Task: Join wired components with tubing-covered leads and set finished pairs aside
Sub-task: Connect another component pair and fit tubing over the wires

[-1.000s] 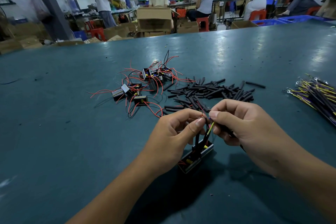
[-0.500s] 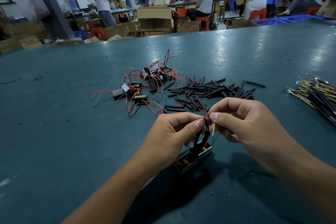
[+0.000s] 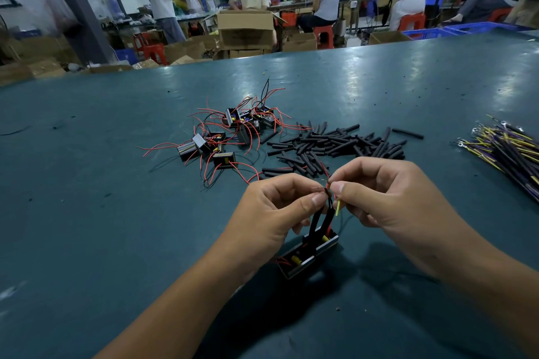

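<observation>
we see both hands low over the near middle of the green table (image 3: 87, 213), meeting at the fingertips. the left hand (image 3: 274, 213) has its thumb and forefinger pinched on the top of the black tubed leads (image 3: 316, 220) that rise from a small black box (image 3: 309, 255); the other fingers are curled under. the right hand (image 3: 382, 201) pinches a red wire (image 3: 327, 181) and a yellow lead (image 3: 337, 209) at the same spot, just beside the left thumb, with a short twist of bare strands (image 3: 319, 189) showing between the two pinches. the yellow lead hangs down from the right fingers, its tip free. the box sits below the hands, tilted, open side up, with yellow and red parts inside; we cannot tell whether it rests on the table or hangs from its leads. farther off, left of centre, lies a heap of boxes (image 3: 230, 134) tangled in red wires. to its right, touching that heap's edge, is a loose pile of black tubing (image 3: 338, 146), and one tube (image 3: 407, 133) lies apart on the far right of it. at the right edge lies a bundle of leads (image 3: 504, 151) in yellow, purple and black with ring ends. beyond the table's far edge are a cardboard carton (image 3: 246, 28), red stools (image 3: 411, 20) and seated and standing workers (image 3: 326, 0) at long benches.
</observation>
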